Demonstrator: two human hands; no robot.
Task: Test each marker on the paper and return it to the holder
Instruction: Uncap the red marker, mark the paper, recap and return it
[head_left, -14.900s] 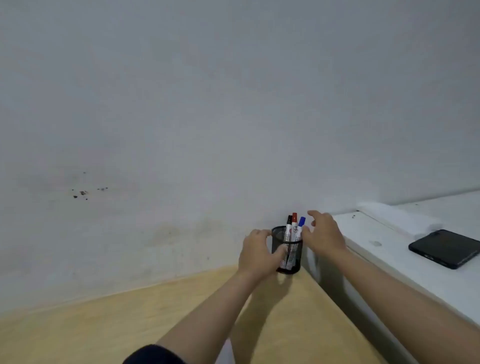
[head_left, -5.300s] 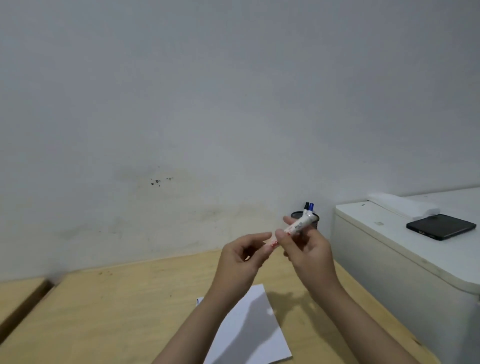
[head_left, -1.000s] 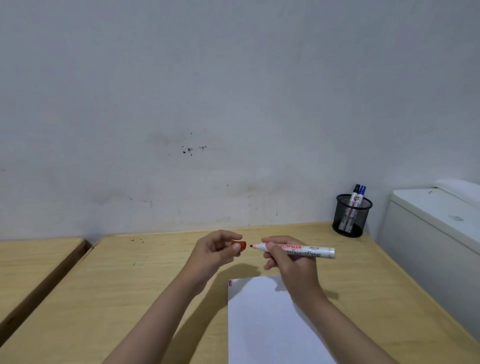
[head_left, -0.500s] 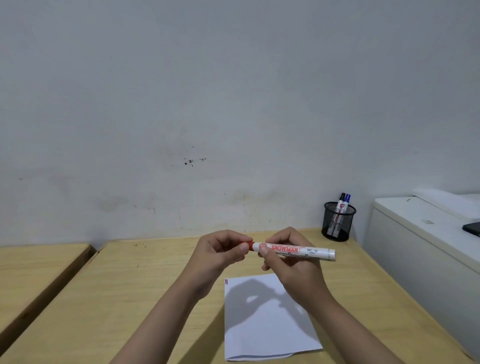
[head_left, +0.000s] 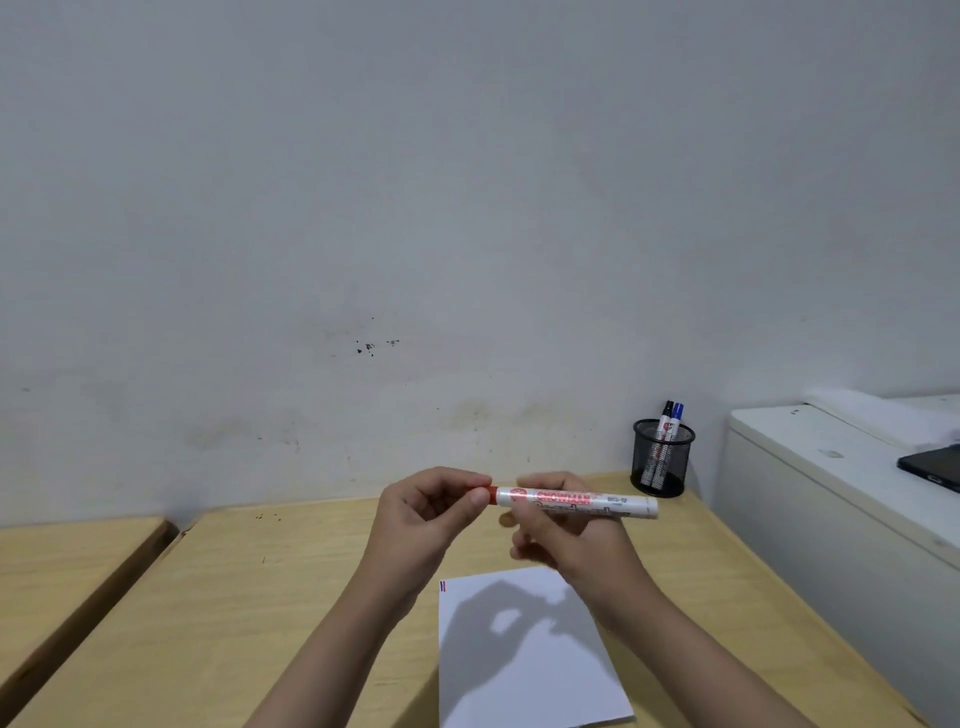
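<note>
A red marker (head_left: 574, 503) with a white barrel lies level in the air above the desk. My right hand (head_left: 569, 540) grips its barrel from below. My left hand (head_left: 428, 512) pinches the red cap on the marker's left end. Below my hands lies a white sheet of paper (head_left: 524, 660) with small red and blue marks at its top left corner. The black mesh holder (head_left: 662, 460) stands by the wall at the back right, with a black marker (head_left: 667, 415) and a blue marker (head_left: 676, 417) upright inside.
The wooden desk (head_left: 260, 597) has a gap on its left, beyond which lies a second wooden surface (head_left: 62, 561). A white cabinet (head_left: 831, 499) borders the desk on the right, and a dark phone (head_left: 935, 465) lies on top of it.
One second ago the cap was off in my left hand, apart from the red tip. The cap is now pushed onto the marker. The view has shifted slightly.
</note>
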